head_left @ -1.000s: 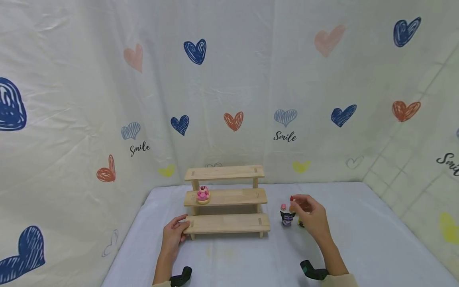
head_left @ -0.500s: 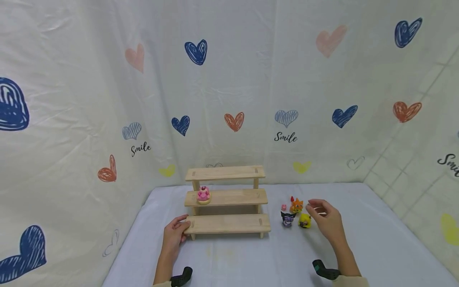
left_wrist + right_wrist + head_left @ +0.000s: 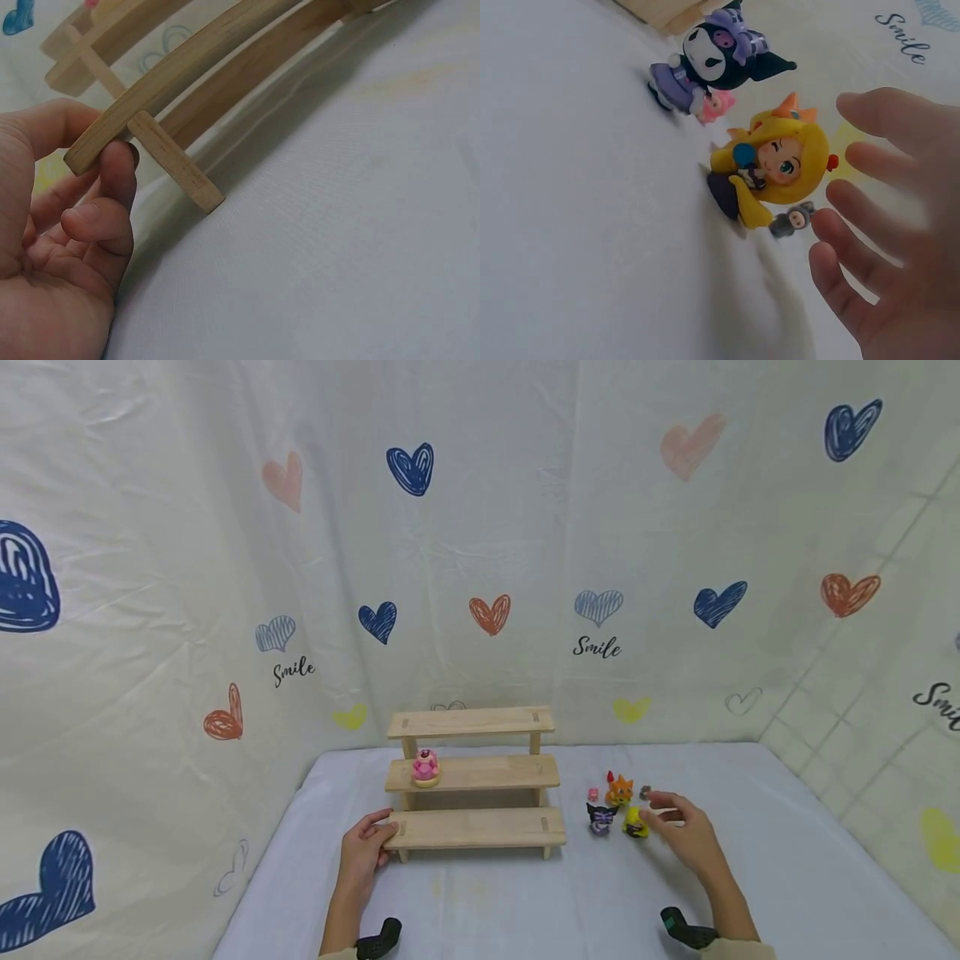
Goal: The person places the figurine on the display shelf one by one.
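My left hand (image 3: 362, 852) pinches the left end of the lowest board of a three-step wooden shelf (image 3: 480, 828), thumb on top and a finger beneath. A pink figurine (image 3: 426, 767) sits at the left of the middle board. Over on the right, my right hand (image 3: 686, 831) is beside a yellow-haired figurine (image 3: 791, 161), fingers spread and nothing in them. Around it stand a black-and-purple figurine (image 3: 720, 56), an orange figurine (image 3: 620, 790), a small pink one (image 3: 593, 794) and a small grey one (image 3: 793, 220). Whether a fingertip touches the yellow-haired one I cannot tell.
A white cloth (image 3: 517, 910) covers the table. Behind it hangs a white curtain (image 3: 487, 527) printed with hearts. Dark straps with camera mounts sit on both wrists.
My right hand left the orange figurine, moved right, then came down beside the yellow-haired one. The small grey figurine has come into view. My left hand stays on the shelf.
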`<state>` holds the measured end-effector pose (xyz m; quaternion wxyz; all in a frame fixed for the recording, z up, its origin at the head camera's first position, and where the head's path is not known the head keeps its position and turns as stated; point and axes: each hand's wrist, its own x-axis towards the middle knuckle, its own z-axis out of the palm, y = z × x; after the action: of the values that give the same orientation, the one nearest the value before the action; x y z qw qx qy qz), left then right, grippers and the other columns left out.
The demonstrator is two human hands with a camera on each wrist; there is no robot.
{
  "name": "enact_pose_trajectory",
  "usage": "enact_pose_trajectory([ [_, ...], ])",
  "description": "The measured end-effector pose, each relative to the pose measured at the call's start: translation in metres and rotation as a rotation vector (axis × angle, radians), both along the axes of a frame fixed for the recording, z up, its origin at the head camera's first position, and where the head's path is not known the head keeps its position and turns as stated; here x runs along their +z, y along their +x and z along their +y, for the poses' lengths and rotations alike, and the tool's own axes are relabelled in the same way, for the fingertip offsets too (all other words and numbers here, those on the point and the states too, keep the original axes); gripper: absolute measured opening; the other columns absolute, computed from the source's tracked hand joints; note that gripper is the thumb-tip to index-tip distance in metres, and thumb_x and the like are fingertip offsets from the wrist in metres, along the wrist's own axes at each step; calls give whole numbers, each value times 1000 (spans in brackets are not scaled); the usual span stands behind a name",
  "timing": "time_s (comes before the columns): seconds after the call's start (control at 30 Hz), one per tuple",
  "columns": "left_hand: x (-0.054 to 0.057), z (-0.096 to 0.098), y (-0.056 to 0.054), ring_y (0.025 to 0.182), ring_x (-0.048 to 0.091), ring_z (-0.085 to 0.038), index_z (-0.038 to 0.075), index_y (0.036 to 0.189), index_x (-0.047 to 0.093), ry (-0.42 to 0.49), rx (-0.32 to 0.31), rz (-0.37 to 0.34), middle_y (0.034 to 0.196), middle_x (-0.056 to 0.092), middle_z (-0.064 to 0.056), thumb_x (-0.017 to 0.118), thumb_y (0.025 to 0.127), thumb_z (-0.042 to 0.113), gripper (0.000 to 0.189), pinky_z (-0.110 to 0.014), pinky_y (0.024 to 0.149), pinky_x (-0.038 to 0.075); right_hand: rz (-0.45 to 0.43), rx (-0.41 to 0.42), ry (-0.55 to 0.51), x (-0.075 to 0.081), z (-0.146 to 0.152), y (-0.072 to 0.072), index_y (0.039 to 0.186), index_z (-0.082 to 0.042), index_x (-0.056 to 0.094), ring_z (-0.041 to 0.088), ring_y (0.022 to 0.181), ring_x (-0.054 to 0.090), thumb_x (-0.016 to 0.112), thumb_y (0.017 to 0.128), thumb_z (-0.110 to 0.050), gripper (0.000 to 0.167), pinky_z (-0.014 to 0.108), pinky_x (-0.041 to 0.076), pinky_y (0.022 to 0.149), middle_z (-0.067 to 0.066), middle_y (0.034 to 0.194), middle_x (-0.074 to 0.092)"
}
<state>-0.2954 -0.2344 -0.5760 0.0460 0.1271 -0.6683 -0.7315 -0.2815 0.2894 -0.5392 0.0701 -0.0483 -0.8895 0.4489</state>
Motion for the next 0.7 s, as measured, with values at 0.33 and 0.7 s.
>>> enact_pose_trajectory([
  [0.33, 0, 0, 0, 57, 51, -9, 4, 133, 62, -15, -6, -17, 83, 69, 3, 74, 92, 13, 43, -21, 48, 38, -43, 67, -8, -11, 2, -4, 142, -6, 56, 29, 111, 61, 73, 95, -38, 59, 27, 51, 79, 23, 135, 61],
  [0.7, -2, -1, -2, 57, 51, -8, 5, 132, 64, -17, 2, -13, 82, 69, 3, 73, 93, 12, 41, -20, 47, 37, -51, 92, 10, -18, 3, -7, 143, -5, 56, 32, 112, 63, 74, 94, -33, 58, 35, 54, 86, 25, 135, 60],
])
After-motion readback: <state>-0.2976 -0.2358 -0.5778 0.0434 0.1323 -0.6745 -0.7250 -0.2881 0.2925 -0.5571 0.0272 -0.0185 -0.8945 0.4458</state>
